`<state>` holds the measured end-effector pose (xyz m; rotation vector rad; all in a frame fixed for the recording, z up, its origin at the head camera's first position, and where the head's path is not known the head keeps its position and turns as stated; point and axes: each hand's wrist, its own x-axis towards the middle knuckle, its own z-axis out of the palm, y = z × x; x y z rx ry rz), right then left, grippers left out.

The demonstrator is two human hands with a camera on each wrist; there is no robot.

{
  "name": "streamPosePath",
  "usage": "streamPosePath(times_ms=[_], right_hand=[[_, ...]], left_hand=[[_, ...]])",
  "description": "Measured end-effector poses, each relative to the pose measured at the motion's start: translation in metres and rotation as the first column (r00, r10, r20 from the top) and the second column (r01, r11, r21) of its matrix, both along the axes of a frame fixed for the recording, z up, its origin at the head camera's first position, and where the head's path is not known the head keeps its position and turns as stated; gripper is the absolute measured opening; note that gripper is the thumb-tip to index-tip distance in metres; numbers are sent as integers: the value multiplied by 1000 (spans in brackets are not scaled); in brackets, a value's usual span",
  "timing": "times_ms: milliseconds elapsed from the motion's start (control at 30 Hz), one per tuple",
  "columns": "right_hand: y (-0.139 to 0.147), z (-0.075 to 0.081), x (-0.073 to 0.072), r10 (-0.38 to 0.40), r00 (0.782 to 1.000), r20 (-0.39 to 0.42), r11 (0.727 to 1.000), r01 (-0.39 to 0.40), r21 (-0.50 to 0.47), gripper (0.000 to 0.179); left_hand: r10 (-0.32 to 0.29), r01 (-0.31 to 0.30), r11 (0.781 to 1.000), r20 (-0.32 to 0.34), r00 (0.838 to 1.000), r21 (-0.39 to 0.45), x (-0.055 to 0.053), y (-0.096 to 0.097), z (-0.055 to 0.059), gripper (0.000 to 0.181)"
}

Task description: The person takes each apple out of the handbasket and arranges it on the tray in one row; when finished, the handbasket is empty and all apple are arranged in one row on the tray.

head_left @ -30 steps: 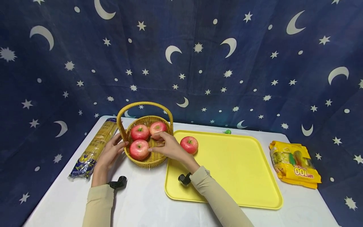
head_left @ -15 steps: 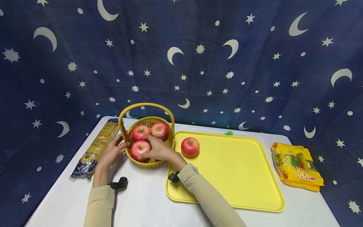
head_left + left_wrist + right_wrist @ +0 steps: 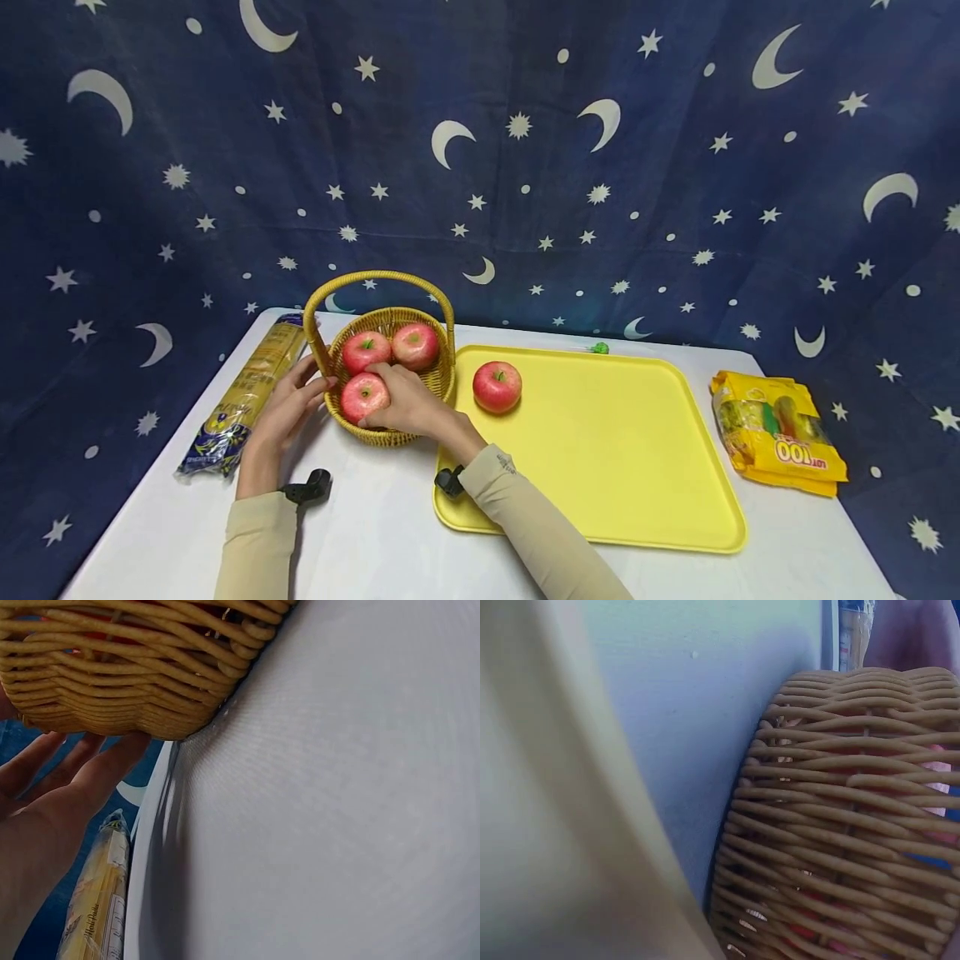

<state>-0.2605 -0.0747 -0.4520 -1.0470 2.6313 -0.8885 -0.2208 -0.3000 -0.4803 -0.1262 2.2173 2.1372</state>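
Note:
In the head view, a woven basket (image 3: 397, 435) with a tall arched handle stands at the table's left side, holding red apples. My right hand (image 3: 412, 404) reaches in from the right and grips the front apple (image 3: 363, 398), its thumb at the near side and fingers over the far side. Behind it sit a second apple (image 3: 363, 350) and a third apple (image 3: 415, 344). My left hand (image 3: 281, 412) rests at the basket's left side by the handle base; the left wrist view shows its fingers (image 3: 105, 769) extended, tips against the wickerwork.
Right of the basket lies a yellow tray (image 3: 600, 450) with one apple (image 3: 497, 387) near its left edge. A spaghetti pack (image 3: 251, 387) lies along the left edge, a yellow snack pack (image 3: 780, 433) at the right. A small green item (image 3: 600, 347) lies behind the tray.
My right hand has moved left inside the basket, from beside the rear right apple onto the front apple, and now grips it. The left hand stays at the basket's side.

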Motion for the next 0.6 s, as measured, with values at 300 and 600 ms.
streamPosePath(times_ms=[300, 600], right_hand=[[13, 3, 8, -14, 999, -50, 997, 10, -80, 73], [43, 14, 21, -94, 993, 74, 968, 108, -226, 78]], left_hand=[[-18, 18, 1000, -5, 1000, 24, 3, -1, 0, 70], [-19, 19, 1000, 2, 1000, 14, 2, -2, 0, 71]])
